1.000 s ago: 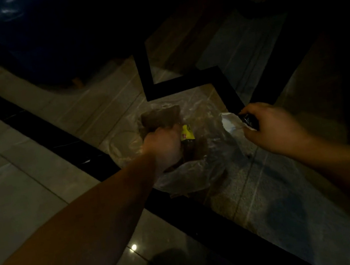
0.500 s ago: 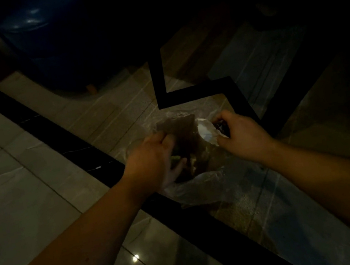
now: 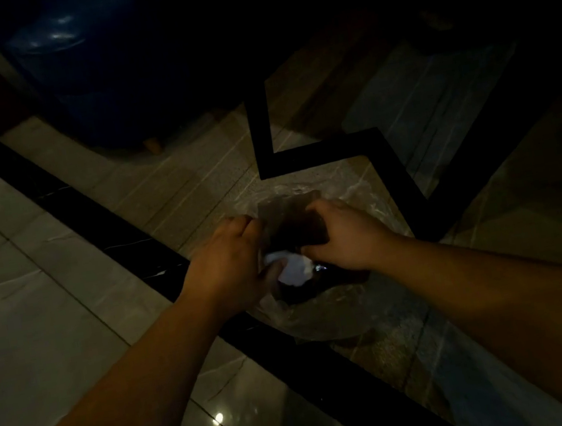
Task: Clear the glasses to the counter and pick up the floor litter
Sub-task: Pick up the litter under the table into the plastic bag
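Observation:
A clear plastic bag lies crumpled on the dim tiled floor, with dark brown litter inside it. My left hand grips the bag's left edge. Beside it my right hand is closed on the bag and its dark contents. A crumpled white paper sits between the two hands, touching both. Which hand holds the paper is unclear in the low light. No glasses are visible.
A black zigzag table leg stands just behind the bag. A black floor strip runs diagonally under my left arm. A dark blue rounded seat fills the upper left. Pale glossy tiles spread to the left.
My right hand has come left with the white paper and now meets my left hand over the bag. The yellow-labelled item seen earlier is hidden.

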